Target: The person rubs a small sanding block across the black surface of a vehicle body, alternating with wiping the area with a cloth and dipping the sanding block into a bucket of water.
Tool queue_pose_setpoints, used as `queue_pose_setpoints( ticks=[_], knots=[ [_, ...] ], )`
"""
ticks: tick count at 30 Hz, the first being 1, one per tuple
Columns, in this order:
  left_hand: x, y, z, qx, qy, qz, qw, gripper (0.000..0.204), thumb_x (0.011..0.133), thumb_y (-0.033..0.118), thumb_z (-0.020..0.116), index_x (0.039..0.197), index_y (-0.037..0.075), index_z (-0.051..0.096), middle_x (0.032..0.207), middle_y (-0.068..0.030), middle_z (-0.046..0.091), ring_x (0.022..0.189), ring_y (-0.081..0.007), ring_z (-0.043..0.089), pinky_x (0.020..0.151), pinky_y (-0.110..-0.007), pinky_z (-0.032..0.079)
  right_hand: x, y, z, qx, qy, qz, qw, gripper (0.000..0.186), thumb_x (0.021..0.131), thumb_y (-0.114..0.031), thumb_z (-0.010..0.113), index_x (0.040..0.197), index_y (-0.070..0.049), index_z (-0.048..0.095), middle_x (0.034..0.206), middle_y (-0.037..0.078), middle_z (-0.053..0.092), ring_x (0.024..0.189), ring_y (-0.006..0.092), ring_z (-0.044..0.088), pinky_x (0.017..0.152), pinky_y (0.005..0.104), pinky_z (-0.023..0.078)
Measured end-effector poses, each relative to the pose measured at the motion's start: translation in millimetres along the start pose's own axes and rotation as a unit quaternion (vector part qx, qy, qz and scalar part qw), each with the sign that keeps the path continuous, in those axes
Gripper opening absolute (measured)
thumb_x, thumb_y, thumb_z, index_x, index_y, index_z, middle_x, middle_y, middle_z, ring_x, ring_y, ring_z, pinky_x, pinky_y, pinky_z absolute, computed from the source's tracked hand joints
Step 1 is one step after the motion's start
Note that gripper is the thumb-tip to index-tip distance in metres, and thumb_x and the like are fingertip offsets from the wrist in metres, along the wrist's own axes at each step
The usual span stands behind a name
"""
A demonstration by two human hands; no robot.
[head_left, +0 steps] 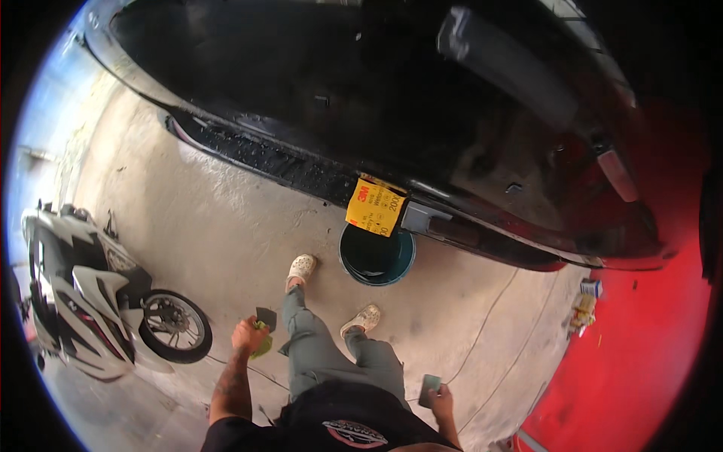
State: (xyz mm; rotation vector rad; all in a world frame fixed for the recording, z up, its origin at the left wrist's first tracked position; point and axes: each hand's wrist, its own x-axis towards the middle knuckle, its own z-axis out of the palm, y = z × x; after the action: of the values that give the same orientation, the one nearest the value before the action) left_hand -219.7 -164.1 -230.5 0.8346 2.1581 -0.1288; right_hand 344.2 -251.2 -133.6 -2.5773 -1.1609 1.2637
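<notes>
My left hand (245,334) is closed around a crumpled yellow-green cloth (263,346). A dark flat piece (266,318) sticks out beside the same hand; its kind is unclear. On the other side of my body, my right hand (443,401) grips a flat, greenish rectangular pad (429,389) by its edge. Both hands hang low, apart from the black car (376,98) in front of me. A yellow printed sheet of sandpaper (374,207) lies over the car's bumper edge. Below it stands a teal bucket (410,264), partly hidden by the sheet.
A white and black motorcycle (94,301) stands at the left. My feet in pale clogs (361,321) are on the concrete floor (218,248). Small packages (584,309) lie at the right, by a red surface (625,339). Thin dark lines cross the floor.
</notes>
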Motion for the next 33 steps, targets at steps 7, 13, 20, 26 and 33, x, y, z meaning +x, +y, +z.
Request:
queue_pose_setpoints(
  ticks=[7,13,20,26,33],
  knots=[
    [-96.0,-18.0,112.6,0.002,-0.084,-0.106,0.991,0.063,0.074,0.05,0.079,0.126,0.015,0.069,0.116,-0.0188,0.072,0.112,-0.0347,0.068,0.096,-0.044,0.054,79.5,11.0,-65.5,0.091,-0.005,-0.033,0.995,0.022,0.091,-0.013,0.065,0.109,0.0,0.063,0.091,0.007,0.066,0.08,0.0152,0.06,0.075,0.0319,0.05],
    [-121.6,4.3,130.7,-0.013,-0.127,-0.099,0.987,0.062,0.075,0.053,0.075,0.125,0.016,0.069,0.115,-0.019,0.072,0.111,-0.0351,0.068,0.095,-0.045,0.054,93.1,61.0,-37.3,0.042,-0.044,-0.026,0.998,0.022,0.091,-0.011,0.066,0.109,0.0,0.062,0.091,0.009,0.067,0.081,0.0171,0.063,0.076,0.0328,0.051],
    [-109.4,21.2,118.1,-0.056,-0.07,-0.065,0.994,0.058,0.077,0.051,0.075,0.121,0.014,0.07,0.11,-0.0204,0.073,0.107,-0.037,0.069,0.091,-0.046,0.055,116.3,97.5,-13.5,0.047,-0.082,-0.022,0.995,0.037,0.09,-0.001,0.06,0.127,0.0,0.054,0.102,0.01,0.067,0.089,0.0165,0.064,0.079,0.0313,0.051],
    [-114.2,46.8,111.1,-0.021,-0.043,-0.055,0.997,0.057,0.077,0.051,0.075,0.12,0.014,0.071,0.107,-0.0202,0.073,0.104,-0.0368,0.07,0.089,-0.046,0.055,126.4,93.3,-1.2,0.1,-0.096,-0.027,0.99,0.052,0.085,-0.005,0.069,0.134,0.0,0.05,0.104,0.014,0.067,0.092,0.0223,0.066,0.083,0.0359,0.053],
    [-118.6,42.8,121.0,0.029,-0.069,-0.063,0.995,0.06,0.076,0.056,0.075,0.121,0.016,0.071,0.109,-0.0174,0.074,0.104,-0.0344,0.071,0.09,-0.044,0.056,112.3,108.4,11.6,0.098,-0.096,-0.011,0.99,0.057,0.083,-0.005,0.072,0.135,0.0,0.049,0.102,0.014,0.066,0.088,0.0222,0.066,0.079,0.0355,0.054]
  ],
)
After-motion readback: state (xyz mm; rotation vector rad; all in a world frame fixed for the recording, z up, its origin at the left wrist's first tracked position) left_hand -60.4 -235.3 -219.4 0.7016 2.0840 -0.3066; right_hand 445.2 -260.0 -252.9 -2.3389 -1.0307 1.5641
